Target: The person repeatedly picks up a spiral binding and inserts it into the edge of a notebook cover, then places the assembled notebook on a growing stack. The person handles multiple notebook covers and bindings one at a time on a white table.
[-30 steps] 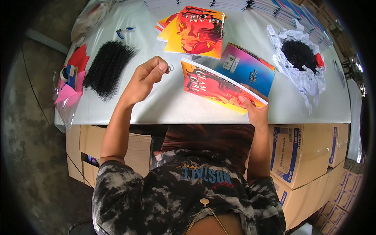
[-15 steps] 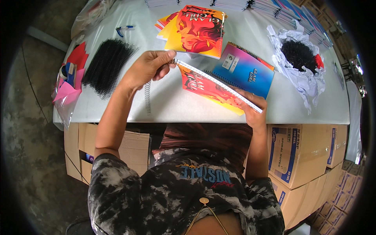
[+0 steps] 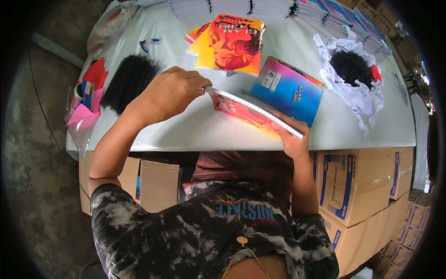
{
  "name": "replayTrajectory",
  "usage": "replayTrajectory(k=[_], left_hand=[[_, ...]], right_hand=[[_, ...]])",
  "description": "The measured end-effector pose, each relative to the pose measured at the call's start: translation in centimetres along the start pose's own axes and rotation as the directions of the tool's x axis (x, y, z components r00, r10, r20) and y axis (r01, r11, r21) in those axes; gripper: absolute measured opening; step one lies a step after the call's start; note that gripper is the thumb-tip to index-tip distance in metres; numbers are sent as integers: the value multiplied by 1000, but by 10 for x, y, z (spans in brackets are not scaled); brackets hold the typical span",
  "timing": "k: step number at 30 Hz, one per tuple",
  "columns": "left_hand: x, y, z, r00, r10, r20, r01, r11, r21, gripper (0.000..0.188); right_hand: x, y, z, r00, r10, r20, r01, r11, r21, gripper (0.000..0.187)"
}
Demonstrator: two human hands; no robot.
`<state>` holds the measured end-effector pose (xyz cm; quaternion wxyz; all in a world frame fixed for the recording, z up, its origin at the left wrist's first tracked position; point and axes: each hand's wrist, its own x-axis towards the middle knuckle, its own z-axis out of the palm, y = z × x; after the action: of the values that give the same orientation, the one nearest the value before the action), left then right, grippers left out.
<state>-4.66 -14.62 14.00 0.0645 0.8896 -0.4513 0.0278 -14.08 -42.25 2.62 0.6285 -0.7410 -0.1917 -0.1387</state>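
My right hand (image 3: pixel 294 139) grips the right end of a red and yellow notebook (image 3: pixel 244 117), which is tilted with its white, hole-punched edge facing up. At the notebook's left corner, my left hand (image 3: pixel 169 95) is closed in a pinch on a dark spiral coil. Its back is turned up and hides most of the coil. A heap of black spiral coils (image 3: pixel 130 81) lies just beyond the left forearm. Behind the right hand rests a blue and pink notebook (image 3: pixel 288 95) with a black coil along its lower edge.
A stack of red and yellow notebooks (image 3: pixel 234 46) sits farther back, with blue-handled pliers (image 3: pixel 147 44) left of it. Crumpled paper (image 3: pixel 364 100) at right cradles black coils. Tape and pink sheets (image 3: pixel 88 109) lie left. Cartons (image 3: pixel 367 181) stand below the table's right side.
My left hand has rolled over so its back shows, and its elbow has swung outward. The coil length that hung below the wrist is out of sight. The tilted notebook has shifted slightly left.
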Motion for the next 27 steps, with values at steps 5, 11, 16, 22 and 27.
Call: replayTrajectory(k=[5,11,16,22,27], left_hand=[[3,15,3,924,70,-375,3,982,190,24],[-5,11,4,935,1,-356,134,925,355,70],[-70,2,140,977,104,-183,-36,938,344,107],[-52,-27,122,703,174,-689,152,910,385,107],[-52,9,140,664,339,-666,-87,920,381,107]], right_hand=[[-6,4,13,998,-58,-14,58,998,-27,32],[-5,-1,21,979,-205,-15,203,974,-105,36],[-8,2,39,964,-248,-91,240,967,-90,33],[-4,-12,49,934,-357,10,356,928,-105,29],[0,-1,46,908,-419,4,414,896,-161,31]])
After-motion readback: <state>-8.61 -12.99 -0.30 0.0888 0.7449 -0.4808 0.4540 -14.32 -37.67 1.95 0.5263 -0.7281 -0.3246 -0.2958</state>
